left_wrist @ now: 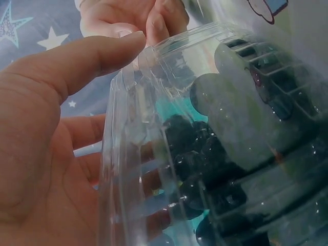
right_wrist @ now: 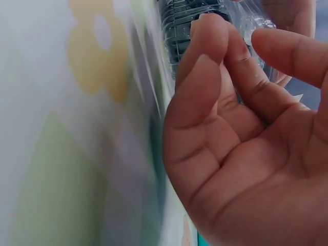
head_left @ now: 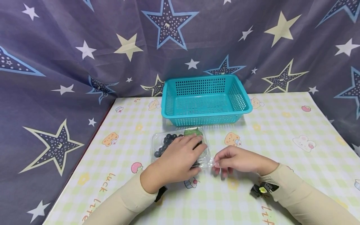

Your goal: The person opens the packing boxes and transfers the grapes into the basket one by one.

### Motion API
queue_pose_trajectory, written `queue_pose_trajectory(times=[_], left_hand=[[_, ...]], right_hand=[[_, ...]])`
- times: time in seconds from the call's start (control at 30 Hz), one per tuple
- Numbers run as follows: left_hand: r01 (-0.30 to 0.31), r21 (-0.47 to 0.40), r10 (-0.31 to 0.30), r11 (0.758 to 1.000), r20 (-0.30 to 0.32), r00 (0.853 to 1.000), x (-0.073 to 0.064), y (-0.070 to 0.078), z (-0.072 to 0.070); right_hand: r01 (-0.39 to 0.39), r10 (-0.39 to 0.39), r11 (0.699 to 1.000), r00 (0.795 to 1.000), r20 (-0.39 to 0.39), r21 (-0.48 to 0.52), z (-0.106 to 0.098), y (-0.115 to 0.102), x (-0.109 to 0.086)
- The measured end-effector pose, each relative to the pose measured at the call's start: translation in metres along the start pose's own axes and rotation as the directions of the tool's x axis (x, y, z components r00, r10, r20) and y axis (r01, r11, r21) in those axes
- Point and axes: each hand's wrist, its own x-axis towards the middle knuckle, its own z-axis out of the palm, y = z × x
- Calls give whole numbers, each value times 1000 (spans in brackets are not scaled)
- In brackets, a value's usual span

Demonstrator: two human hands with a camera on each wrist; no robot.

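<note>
A clear plastic clamshell box lies on the table, with dark round fruit inside and a green patch at its far right. My left hand rests across its lid, fingers spread over the top. In the left wrist view, the left thumb lies along the box's edge, and the other fingers show partly through the plastic. At the near right corner, my right hand pinches the box's clear edge tab between thumb and forefinger. Its remaining fingers curl loosely below, seen in the right wrist view.
Behind the box stands a turquoise perforated basket, near the table's back edge. A checked cloth with cartoon prints covers the table. Star-patterned fabric hangs along the back and sides. A black strap device sits at the right wrist.
</note>
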Motion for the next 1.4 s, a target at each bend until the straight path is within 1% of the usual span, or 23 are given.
queue_pose_trajectory(times=[0.27, 0.53, 0.8, 0.97, 1.2, 1.4], left_hand=[[-2, -5, 2, 1000, -10, 1000, 0, -1, 2], [-6, -1, 6, 1000, -15, 1000, 0, -1, 2], [-8, 1, 8, 1000, -21, 1000, -1, -1, 2], [-14, 1, 14, 1000, -34, 999, 0, -1, 2], [-10, -2, 9, 1000, -27, 1000, -1, -1, 1], [-11, -8, 11, 1000, -39, 999, -1, -2, 0]], right_hand=[[-1, 0, 999, 1000, 4, 49, 1, 3, 1], [-25, 25, 992, 1000, 3, 122, 3, 3, 2], [-28, 27, 990, 1000, 5, 141, 4, 3, 2], [-36, 36, 989, 999, 1, 143, 5, 3, 2], [-51, 51, 985, 999, 2, 163, 6, 4, 2], [-62, 62, 984, 998, 7, 168, 6, 4, 2]])
